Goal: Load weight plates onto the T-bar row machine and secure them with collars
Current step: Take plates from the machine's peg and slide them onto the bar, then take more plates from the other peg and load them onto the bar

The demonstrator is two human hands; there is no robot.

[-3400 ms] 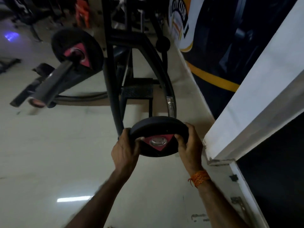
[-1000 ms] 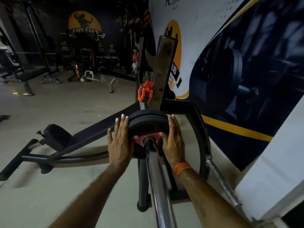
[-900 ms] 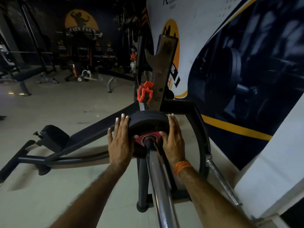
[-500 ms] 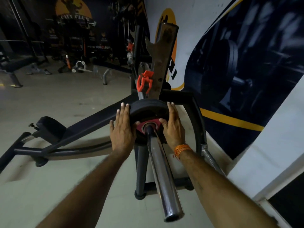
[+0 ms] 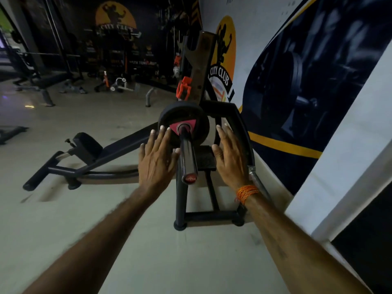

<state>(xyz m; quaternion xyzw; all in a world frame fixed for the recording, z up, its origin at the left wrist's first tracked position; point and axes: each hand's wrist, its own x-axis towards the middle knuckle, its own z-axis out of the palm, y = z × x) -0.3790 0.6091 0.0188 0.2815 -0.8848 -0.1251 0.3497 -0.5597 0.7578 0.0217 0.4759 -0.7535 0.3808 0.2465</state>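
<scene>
A black weight plate (image 5: pixel 179 115) with a red triangular hub sits far down the chrome sleeve (image 5: pixel 187 153) of the T-bar row machine. The sleeve's free end points toward me. My left hand (image 5: pixel 158 158) hovers flat with spread fingers just left of the sleeve, its fingertips near the plate's face. My right hand (image 5: pixel 230 154) is flat and empty to the right of the sleeve, apart from the plate. An orange collar (image 5: pixel 183 90) hangs on the upright post behind the plate.
The machine's black frame (image 5: pixel 212 215) and chest pad (image 5: pixel 88 143) stand on the pale floor. A wall with a City Club mural (image 5: pixel 297 81) runs close along the right. Benches and racks (image 5: pixel 42 77) fill the dark back of the gym.
I carried the plate from the floor rack onto the sleeve and pushed it down. Both hands have now let go and pulled back toward me.
</scene>
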